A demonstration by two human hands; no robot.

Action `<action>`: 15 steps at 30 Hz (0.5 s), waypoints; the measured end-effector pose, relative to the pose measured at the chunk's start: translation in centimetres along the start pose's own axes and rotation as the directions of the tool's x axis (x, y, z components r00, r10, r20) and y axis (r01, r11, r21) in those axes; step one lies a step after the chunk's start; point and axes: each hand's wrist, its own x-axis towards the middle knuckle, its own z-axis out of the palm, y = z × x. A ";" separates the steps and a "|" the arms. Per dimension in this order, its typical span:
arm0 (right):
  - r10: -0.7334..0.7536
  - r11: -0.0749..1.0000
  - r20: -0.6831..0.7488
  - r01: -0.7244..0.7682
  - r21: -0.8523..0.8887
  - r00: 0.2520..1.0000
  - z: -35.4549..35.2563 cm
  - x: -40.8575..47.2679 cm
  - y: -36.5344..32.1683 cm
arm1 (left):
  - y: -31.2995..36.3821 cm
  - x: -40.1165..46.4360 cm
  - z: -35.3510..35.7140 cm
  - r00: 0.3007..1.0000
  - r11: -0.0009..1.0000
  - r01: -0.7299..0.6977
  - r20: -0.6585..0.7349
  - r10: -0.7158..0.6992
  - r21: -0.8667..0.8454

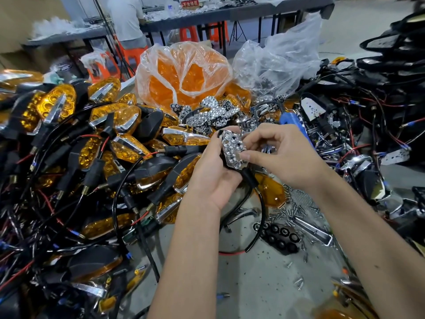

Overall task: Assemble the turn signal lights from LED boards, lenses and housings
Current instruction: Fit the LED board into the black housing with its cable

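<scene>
My left hand [212,173] grips a black housing from below, its black and red wire [259,217] hanging down to the floor. A chrome reflector with round cups [232,147] sits in the housing's open face. My right hand [279,155] pinches the reflector's right edge with thumb and forefinger. Loose chrome reflectors [211,112] lie piled just beyond my hands. A clear bag of amber lenses [184,74] stands behind them. One loose amber lens [273,192] lies under my right wrist.
Finished amber lights with black wires [76,143] are heaped on the left. Black housings and wiring [368,125] are heaped on the right. Screws [296,208] and a black reflector piece [279,238] lie on the grey floor. A person sits at a table [128,21] behind.
</scene>
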 end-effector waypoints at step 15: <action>-0.123 0.986 0.035 0.126 -0.113 0.992 1.0 -0.1 -0.8 | -0.3 -0.8 1.3 0.999 0.998 -0.033 -0.026 0.035 0.057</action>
